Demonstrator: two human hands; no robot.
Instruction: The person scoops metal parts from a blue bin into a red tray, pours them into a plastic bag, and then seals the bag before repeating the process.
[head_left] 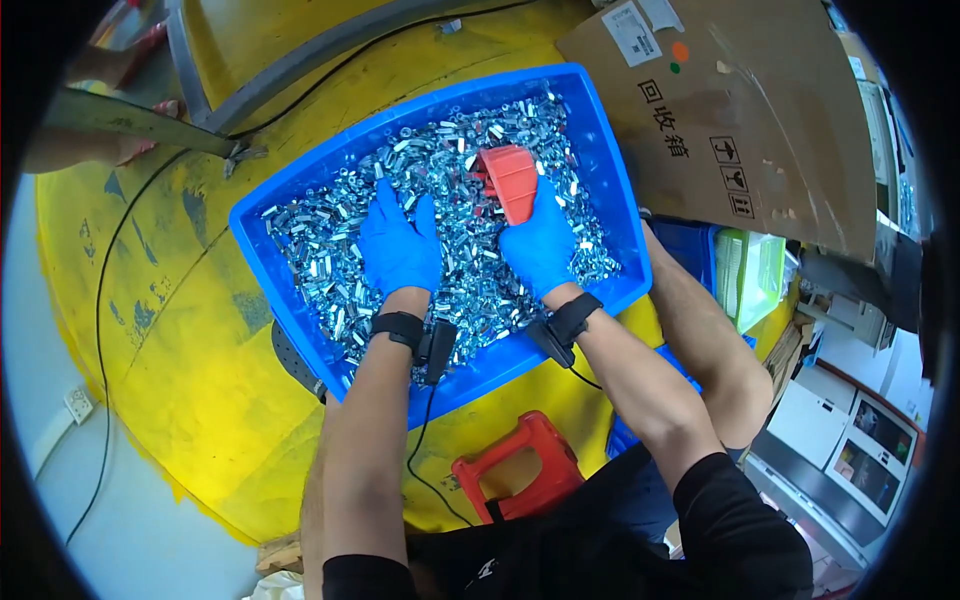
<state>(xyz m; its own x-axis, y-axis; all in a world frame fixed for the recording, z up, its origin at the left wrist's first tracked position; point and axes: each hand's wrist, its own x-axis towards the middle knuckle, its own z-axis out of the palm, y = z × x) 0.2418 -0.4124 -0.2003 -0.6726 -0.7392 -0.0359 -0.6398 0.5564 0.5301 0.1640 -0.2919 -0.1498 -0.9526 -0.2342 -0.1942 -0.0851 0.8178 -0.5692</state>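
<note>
Reaching into our blue bin (598, 140) of small metal pieces (465, 250) | right hand (540, 245) gripping the tilted red scoop (512, 182) above them | left hand (400, 245) apart, fingers spread | best we steady the scoop, sweeping pieces gently

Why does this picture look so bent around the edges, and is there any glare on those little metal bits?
In the head view, the wide fisheye lens bows the cardboard box near the rim and leaves black corners; also in the head view, the metal pieces glint with many white highlights, while the gloved left hand and right hand keep clear outlines.
</note>
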